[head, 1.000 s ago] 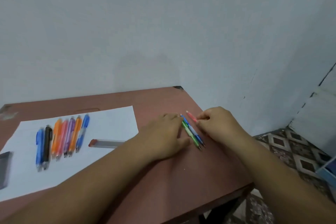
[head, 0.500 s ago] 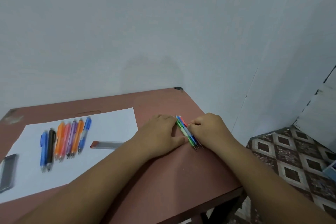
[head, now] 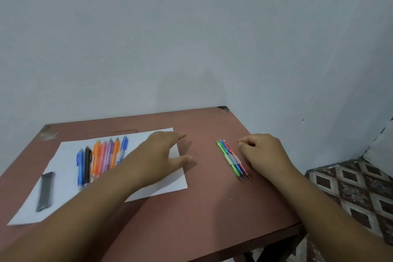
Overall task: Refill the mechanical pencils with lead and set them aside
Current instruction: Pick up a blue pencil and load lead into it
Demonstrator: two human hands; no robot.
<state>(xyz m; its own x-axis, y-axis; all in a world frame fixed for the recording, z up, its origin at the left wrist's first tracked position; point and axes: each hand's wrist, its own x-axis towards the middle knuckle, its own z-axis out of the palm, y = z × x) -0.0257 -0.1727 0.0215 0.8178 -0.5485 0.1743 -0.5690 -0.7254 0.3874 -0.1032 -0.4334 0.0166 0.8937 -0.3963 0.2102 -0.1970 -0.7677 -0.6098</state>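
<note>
Left hand nearer to the pencils waiting on the paper

The left hand (head: 158, 156) hovered over the right edge of the white paper (head: 63, 193), its fingers (head: 180, 137) spread and relaxed, holding nothing. The row of thick mechanical pencils (head: 100, 160) lay on the paper just to the left of this hand, side by side, their long axes running from the near edge of the worktop (head: 202, 208) toward the wall, so the hand would probably have to move leftward to reach one. The bundle of thin pencils (head: 232, 159) lay on the bare worktop between both hands, already set aside as it seemed, with points toward the person. The right hand (head: 263, 151) rested just beside this bundle, fingers loosely curled and empty. A dark lead case (head: 45, 191) lay at the paper's left end.
</note>
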